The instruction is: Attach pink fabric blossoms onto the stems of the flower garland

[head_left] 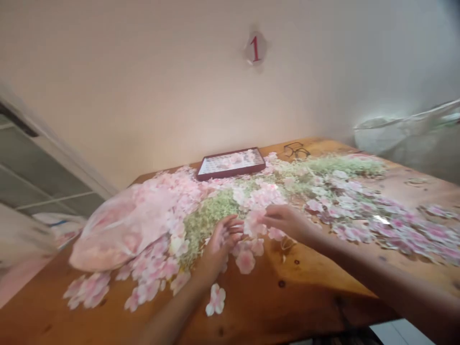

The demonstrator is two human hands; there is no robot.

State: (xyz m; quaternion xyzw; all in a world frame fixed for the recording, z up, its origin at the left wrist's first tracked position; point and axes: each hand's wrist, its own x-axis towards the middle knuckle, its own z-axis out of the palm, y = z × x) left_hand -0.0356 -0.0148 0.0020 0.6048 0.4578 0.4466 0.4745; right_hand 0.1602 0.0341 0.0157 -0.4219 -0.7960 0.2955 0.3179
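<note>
Left grip [223, 238] half-curled at the edge of the pale green sprigs [210, 223], blurred; can't tell if it's holding anything. Right grip [283, 221] reaches across, touching pink petals [256, 223], also can't tell if released or clenched. Petals lie scattered around both hands on the wooden desk [287, 282]. Translucent bag [122, 230] sits at desk's left, framed tray [230, 163] at far edge, glasses [296, 150] just right of it.

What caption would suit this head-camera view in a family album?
Left hand and right hand among pale pink paper-like blossoms and pale green sprigs on a knotty orange-brown wooden table.
</note>
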